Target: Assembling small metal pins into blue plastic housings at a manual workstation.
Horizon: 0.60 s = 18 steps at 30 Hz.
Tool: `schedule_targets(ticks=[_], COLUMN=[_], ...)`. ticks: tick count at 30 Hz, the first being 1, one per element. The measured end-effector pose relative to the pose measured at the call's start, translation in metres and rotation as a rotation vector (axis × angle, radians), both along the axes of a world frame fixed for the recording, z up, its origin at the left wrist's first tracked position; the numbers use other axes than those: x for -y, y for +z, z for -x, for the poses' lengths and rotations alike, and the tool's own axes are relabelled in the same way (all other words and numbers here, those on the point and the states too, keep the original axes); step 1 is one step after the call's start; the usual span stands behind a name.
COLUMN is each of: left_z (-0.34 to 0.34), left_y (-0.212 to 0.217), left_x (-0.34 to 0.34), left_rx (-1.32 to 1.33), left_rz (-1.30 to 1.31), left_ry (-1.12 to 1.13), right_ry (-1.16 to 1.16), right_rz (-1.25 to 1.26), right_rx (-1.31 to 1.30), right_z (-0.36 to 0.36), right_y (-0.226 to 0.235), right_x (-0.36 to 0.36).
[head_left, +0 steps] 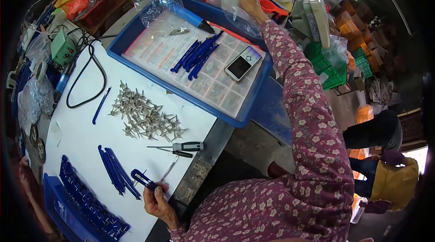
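Note:
My left hand [158, 206] is closed near the table's front edge, pinching a dark blue slotted plastic piece [142, 177] between thumb and fingers. Stretched far forward, my right hand [250, 5] is at a clear plastic bag [230, 0] over the tray's far right corner, its fingers curled at the bag's edge. Beside my left hand lie long blue plastic strips [118, 172], and a thin metal-tipped tool [171, 167] rests close to it. Two screwdrivers [188, 147] lie beyond, next to a heap of silvery metal pins with broad heads [140, 110].
A blue tray [186, 99] holds printed sheets, more blue strips [198, 54], a phone [244, 64] and a blue cylindrical tool [186, 14]. Assembled blue pieces [88, 201] line a blue bin at left. A black cable [105, 81] loops across the white tabletop. Another person [394, 183] is at right.

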<state>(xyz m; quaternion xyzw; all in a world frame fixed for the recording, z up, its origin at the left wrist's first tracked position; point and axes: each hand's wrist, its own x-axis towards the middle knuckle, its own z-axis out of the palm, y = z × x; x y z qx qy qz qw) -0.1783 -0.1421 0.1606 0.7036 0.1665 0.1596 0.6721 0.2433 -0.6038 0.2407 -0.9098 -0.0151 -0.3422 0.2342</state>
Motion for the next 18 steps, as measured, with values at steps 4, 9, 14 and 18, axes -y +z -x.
schedule_targets(ticks=[4,9,14,18], left_z=[0.003,0.002,0.003,0.003], left_y=[-0.004,-0.004,0.002,0.000], left_x=[-0.004,0.001,0.000,0.003], left_rx=[-0.004,0.000,-0.014,0.004], left_rz=[-0.011,0.020,-0.035,-0.012], left_ry=[-0.011,0.005,-0.030,0.020], right_ry=[-0.039,-0.272,-0.272,-0.283], right_rz=[-0.072,-0.196,-0.116,-0.001], right_rx=[0.023,0.060,-0.173,-0.144], right_z=[0.022,0.035,0.064,0.076], right_y=[0.025,0.037,-0.001,-0.006], right_x=[-0.007,0.055,0.061,0.049])
